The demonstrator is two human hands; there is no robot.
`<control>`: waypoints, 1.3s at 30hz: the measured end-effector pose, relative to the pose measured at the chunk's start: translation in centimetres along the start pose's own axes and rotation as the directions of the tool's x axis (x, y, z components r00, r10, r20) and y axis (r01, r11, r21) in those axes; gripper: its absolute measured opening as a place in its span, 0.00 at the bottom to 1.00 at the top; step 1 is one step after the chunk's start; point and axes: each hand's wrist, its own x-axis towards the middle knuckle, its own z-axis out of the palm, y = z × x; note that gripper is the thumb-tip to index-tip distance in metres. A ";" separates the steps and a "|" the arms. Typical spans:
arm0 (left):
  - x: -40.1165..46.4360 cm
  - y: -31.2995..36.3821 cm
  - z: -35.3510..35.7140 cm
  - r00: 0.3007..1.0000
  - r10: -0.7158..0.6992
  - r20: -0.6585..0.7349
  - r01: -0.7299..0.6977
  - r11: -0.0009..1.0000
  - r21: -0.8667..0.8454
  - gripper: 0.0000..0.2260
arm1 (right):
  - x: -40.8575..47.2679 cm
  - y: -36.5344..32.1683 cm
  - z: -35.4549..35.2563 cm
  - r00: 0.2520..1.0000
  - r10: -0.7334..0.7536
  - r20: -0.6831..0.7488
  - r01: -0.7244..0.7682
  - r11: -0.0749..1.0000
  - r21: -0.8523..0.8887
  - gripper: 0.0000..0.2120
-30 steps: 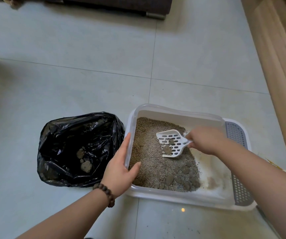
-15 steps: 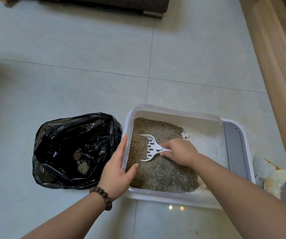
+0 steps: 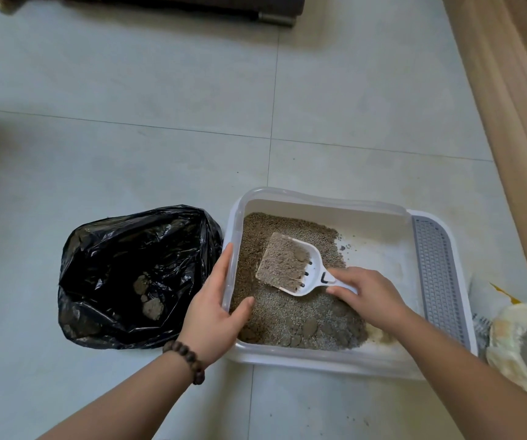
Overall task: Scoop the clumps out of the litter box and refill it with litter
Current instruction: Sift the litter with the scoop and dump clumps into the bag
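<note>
A white litter box (image 3: 379,214) sits on the tiled floor, its grey-brown litter (image 3: 275,312) heaped in the left half. Several darker clumps (image 3: 310,328) lie near its front edge. My right hand (image 3: 367,296) grips the handle of a white slotted scoop (image 3: 287,265), held level above the litter and loaded with litter and a clump. My left hand (image 3: 214,312) clasps the box's left wall, thumb inside. An open black rubbish bag (image 3: 128,265) lies just left of the box with several clumps in it.
A grey perforated step (image 3: 437,274) forms the box's right end. An open litter bag (image 3: 525,344) lies at the right edge. A wooden panel (image 3: 516,106) runs along the right, and dark furniture (image 3: 224,4) stands at the top.
The scoop dipped into the litter on the left with its blade turned down, and now it is raised level and full. My left hand has stayed on the box wall.
</note>
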 end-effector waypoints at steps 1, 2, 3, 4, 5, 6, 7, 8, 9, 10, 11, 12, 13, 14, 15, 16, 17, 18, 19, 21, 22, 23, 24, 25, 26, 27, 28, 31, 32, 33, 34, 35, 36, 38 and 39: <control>0.1 0.0 0.0 1.000 0.002 0.004 -0.002 1.000 -0.004 0.38 | -0.4 0.2 -0.1 1.000 -0.001 -0.010 0.001 1.000 -0.017 0.17; 0.1 0.0 0.0 1.000 0.003 0.007 -0.003 1.000 -0.008 0.38 | -0.8 0.4 -0.2 1.000 -0.011 -0.013 0.011 0.999 -0.047 0.17; 0.2 0.1 0.0 1.000 0.002 0.010 -0.002 1.000 -0.011 0.38 | -1.2 0.5 -0.4 1.000 -0.027 -0.013 0.025 0.996 -0.086 0.16; 0.3 0.2 0.0 1.000 0.001 0.012 -0.001 1.000 -0.012 0.38 | -1.5 0.7 -0.6 0.999 -0.036 -0.018 0.033 0.992 -0.118 0.16; 0.3 0.2 0.0 1.000 0.001 0.013 0.000 1.000 -0.013 0.38 | -1.8 0.7 -0.8 0.999 -0.039 -0.029 0.035 0.990 -0.136 0.16; 0.3 0.3 -0.1 1.000 0.001 0.012 -0.001 1.000 -0.015 0.38 | -2.1 0.8 -1.0 0.999 -0.042 -0.032 0.036 0.988 -0.151 0.16; 0.3 0.4 -0.1 1.000 0.000 0.011 0.000 1.000 -0.018 0.38 | -2.2 0.7 -1.1 0.998 -0.053 -0.022 0.048 0.983 -0.174 0.16; 0.3 0.3 -0.1 1.000 0.000 0.011 0.001 1.000 -0.020 0.38 | -2.4 0.7 -1.3 0.998 -0.068 -0.001 0.066 0.977 -0.203 0.16; 0.3 0.3 -0.1 1.000 -0.002 0.013 0.003 1.000 -0.020 0.38 | -2.6 0.6 -1.6 0.997 -0.081 0.018 0.083 0.972 -0.221 0.16; 0.3 0.3 -0.1 1.000 -0.004 0.016 0.004 1.000 -0.017 0.38 | -2.7 0.6 -2.0 0.996 -0.084 0.027 0.088 0.971 -0.223 0.16; 0.3 0.2 -0.1 1.000 -0.004 0.019 0.004 1.000 -0.012 0.38 | -2.9 0.9 -2.6 0.996 -0.081 0.024 0.084 0.971 -0.223 0.17; 0.4 0.2 -0.1 1.000 0.000 0.020 0.000 1.000 -0.007 0.38 | -3.2 1.4 -3.4 0.997 -0.076 0.014 0.077 0.968 -0.237 0.18; 0.3 0.1 -0.2 1.000 0.003 0.018 -0.002 1.000 -0.005 0.38 | -3.4 2.0 -4.4 0.997 -0.076 0.005 0.075 0.961 -0.267 0.19; 0.3 0.1 -0.1 1.000 0.002 0.018 -0.002 1.000 -0.007 0.38 | -3.6 2.7 -5.4 0.997 -0.080 0.006 0.078 0.948 -0.307 0.19; 0.3 0.1 -0.1 1.000 0.003 0.015 -0.003 1.000 -0.009 0.38 | -3.8 3.3 -6.5 0.996 -0.090 0.016 0.090 0.930 -0.357 0.20; 0.3 0.1 -0.1 1.000 0.005 0.012 -0.005 1.000 -0.009 0.38 | -3.9 3.9 -7.5 0.994 -0.098 0.039 0.105 0.901 -0.421 0.20; 0.3 0.1 -0.1 1.000 0.006 0.010 -0.006 1.000 -0.003 0.38 | -4.1 4.2 -8.6 0.992 -0.099 0.072 0.122 0.862 -0.492 0.19; 0.3 0.2 -0.2 1.000 0.006 0.009 -0.006 1.000 0.004 0.38 | -4.1 4.4 -9.5 0.990 -0.087 0.113 0.136 0.816 -0.562 0.19; 0.3 0.2 -0.1 1.000 0.005 0.008 -0.005 1.000 0.010 0.38 | -4.2 4.5 -10.4 0.986 -0.070 0.150 0.149 0.769 -0.622 0.19; 0.3 0.1 -0.1 1.000 0.004 0.010 -0.004 1.000 0.013 0.38 | -4.0 4.5 -11.6 0.980 -0.026 0.198 0.161 0.686 -0.709 0.19; 0.3 0.1 -0.1 1.000 0.004 0.011 -0.004 1.000 0.010 0.38 | -3.9 4.6 -11.9 0.977 -0.012 0.213 0.170 0.648 -0.742 0.19; 0.3 0.0 -0.1 1.000 0.003 0.010 -0.003 1.000 0.006 0.38 | -3.8 4.5 -12.1 0.974 -0.007 0.224 0.182 0.612 -0.770 0.18; 0.3 0.0 -0.1 1.000 0.003 0.010 -0.003 1.000 0.000 0.38 | -3.6 4.5 -12.0 0.972 -0.007 0.235 0.195 0.579 -0.792 0.16; 0.3 0.0 -0.1 1.000 0.003 0.010 -0.003 1.000 -0.005 0.38 | -3.3 4.5 -11.8 0.969 -0.012 0.245 0.211 0.553 -0.806 0.14; 0.3 0.0 -0.1 1.000 0.004 0.009 -0.004 1.000 -0.005 0.38 | -3.1 4.5 -11.5 0.967 -0.016 0.256 0.224 0.539 -0.812 0.13; 0.3 0.1 -0.1 1.000 0.004 0.008 -0.004 1.000 0.001 0.38 | -2.8 4.3 -11.1 0.963 -0.018 0.269 0.236 0.539 -0.808 0.12; 0.3 0.1 -0.1 1.000 0.003 0.007 -0.003 1.000 0.009 0.38 | -2.6 4.2 -10.7 0.959 -0.016 0.284 0.247 0.541 -0.804 0.11; 0.3 0.1 -0.1 1.000 0.005 0.004 -0.005 1.000 0.023 0.38 | -2.1 3.5 -9.6 0.944 -0.033 0.329 0.292 0.552 -0.781 0.12; 0.3 0.0 -0.1 1.000 0.007 0.002 -0.007 1.000 0.031 0.38 | -2.1 3.2 -9.2 0.940 -0.039 0.340 0.302 0.563 -0.769 0.12; 0.3 0.0 -0.1 1.000 0.009 0.002 -0.010 0.999 0.038 0.39 | -2.1 2.9 -8.7 0.937 -0.039 0.346 0.303 0.582 -0.754 0.12; 0.3 0.0 -0.1 1.000 0.009 0.001 -0.009 0.999 0.041 0.39 | -2.1 2.7 -8.2 0.936 -0.039 0.349 0.301 0.603 -0.739 0.11; 0.3 0.0 0.0 1.000 0.008 0.000 -0.008 0.999 0.040 0.39 | -2.1 2.5 -7.8 0.938 -0.045 0.344 0.296 0.622 -0.725 0.12; 0.3 0.1 0.0 1.000 0.008 0.000 -0.008 0.999 0.036 0.39 | -2.1 2.5 -7.3 0.940 -0.048 0.337 0.286 0.647 -0.707 0.12; 0.3 0.2 0.0 1.000 0.007 0.003 -0.007 1.000 0.028 0.38 | -2.3 2.3 -6.3 0.943 -0.056 0.327 0.272 0.694 -0.667 0.14; 0.3 0.3 0.0 1.000 0.006 0.003 -0.006 1.000 0.024 0.38 | -2.4 2.2 -5.8 0.943 -0.061 0.328 0.271 0.716 -0.643 0.14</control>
